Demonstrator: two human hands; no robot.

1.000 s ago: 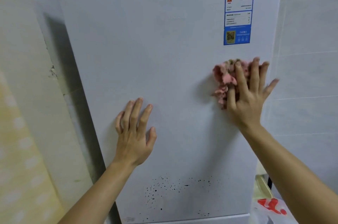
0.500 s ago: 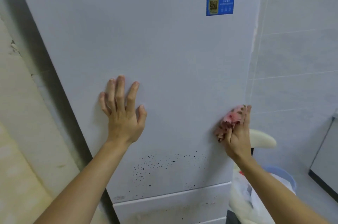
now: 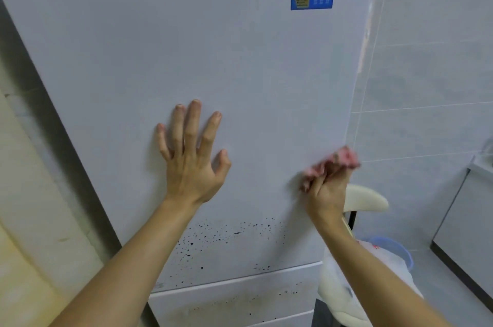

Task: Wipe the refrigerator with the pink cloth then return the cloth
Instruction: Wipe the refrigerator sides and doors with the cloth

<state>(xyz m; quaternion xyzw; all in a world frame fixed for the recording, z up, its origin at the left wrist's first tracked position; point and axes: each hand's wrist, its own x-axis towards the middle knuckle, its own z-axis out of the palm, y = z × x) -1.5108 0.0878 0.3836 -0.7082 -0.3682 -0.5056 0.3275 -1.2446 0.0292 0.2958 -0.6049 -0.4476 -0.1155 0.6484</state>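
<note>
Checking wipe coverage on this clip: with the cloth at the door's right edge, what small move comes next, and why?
Probably sweep the right hand and pink cloth down-left onto the black specks low on the refrigerator door: they look unwiped, the cloth sits above them, and the left hand rests flat clear of that path.

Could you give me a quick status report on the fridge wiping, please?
Left hand flat on refrigerator door. Right hand holds pink cloth against door's right edge. Black specks lower down, not yet wiped. Nothing in the way.
</note>
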